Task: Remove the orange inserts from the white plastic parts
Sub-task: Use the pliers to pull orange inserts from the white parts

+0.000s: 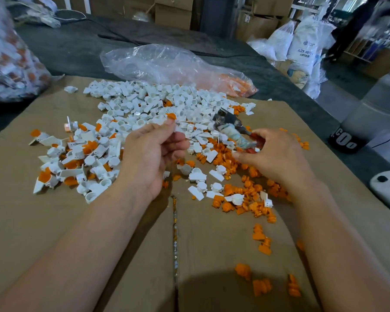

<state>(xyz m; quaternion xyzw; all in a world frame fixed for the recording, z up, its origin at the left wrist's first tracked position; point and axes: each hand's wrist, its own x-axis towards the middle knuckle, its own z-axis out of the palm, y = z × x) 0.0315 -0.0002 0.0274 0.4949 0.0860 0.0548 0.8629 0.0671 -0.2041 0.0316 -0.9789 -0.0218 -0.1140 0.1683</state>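
Left hand (153,152) pinches a white part (180,129), orange insert (171,116) seated; right hand (273,156) grips taped pliers (231,129). Emptied whites (158,100) heap behind; many filled parts (54,172) remain.

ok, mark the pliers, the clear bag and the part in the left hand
pliers (226,121), head view, on the dark metal head.
clear bag (158,61), head view, on its crumpled middle.
held part (171,116), head view, on its orange insert, pinched by the left hand (153,152).
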